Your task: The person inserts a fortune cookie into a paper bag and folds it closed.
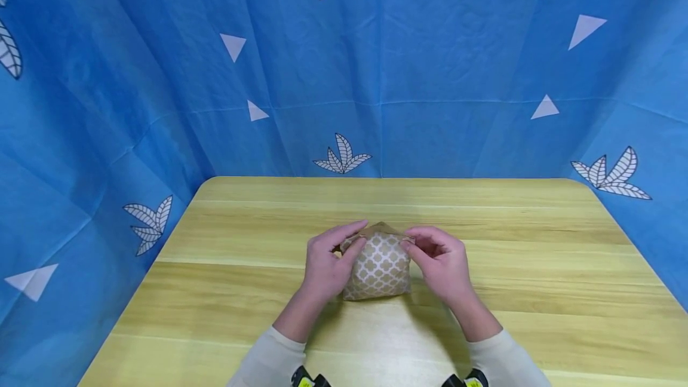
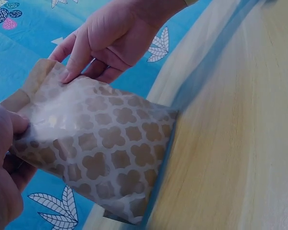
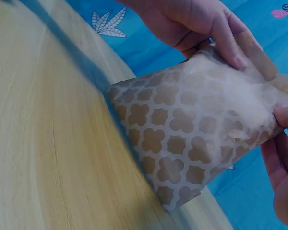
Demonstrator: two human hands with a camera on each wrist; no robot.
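Observation:
A brown paper bag (image 1: 378,270) with a white quatrefoil lattice print stands on the table, bulging, in the middle of the head view. At its upper left corner, my left hand (image 1: 329,261) pinches the paper between thumb and fingers. The upper right corner is pinched by my right hand (image 1: 443,261). Between the hands, a plain brown flap at the mouth rises to a point. In the left wrist view, the printed side of the bag (image 2: 120,148) shows, with the thumbs lying on it near the top edge. The inside of the bag is hidden.
The light wooden table (image 1: 537,267) has rounded far corners. Behind it and along both sides hangs a blue curtain (image 1: 430,46) with white leaves and triangles. Pale sleeves cover both forearms, and black straps show at the bottom of the head view.

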